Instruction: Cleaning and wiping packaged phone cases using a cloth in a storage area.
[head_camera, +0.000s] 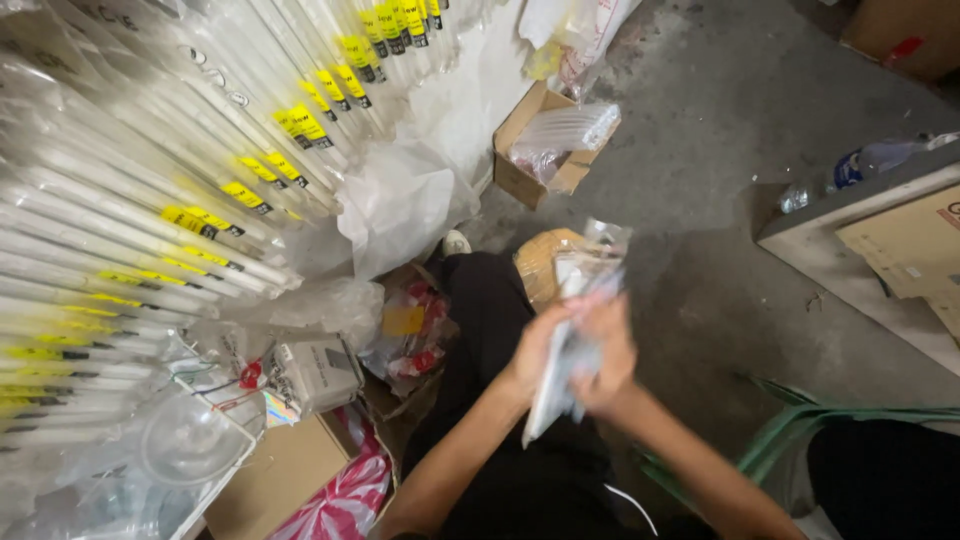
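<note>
while both hands close around it above the lap, the clear plastic bag (572, 345) looks light, limp and slippery; left hand (535, 350) and right hand (608, 350) pinch its middle, where bunched film seems the surest hold, near the cardboard box (545, 140).

Both hands, left hand (535, 350) and right hand (608, 365), grip a blurred clear plastic packet (570, 350). Left of the packet lie stacked tube lamps (150, 200); beyond it sits an open cardboard box (520, 180).

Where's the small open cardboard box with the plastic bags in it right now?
In the head view, the open cardboard box sits on the concrete floor at upper centre, just right of the heap of bagged white tubes and beyond the person's hands.
</note>
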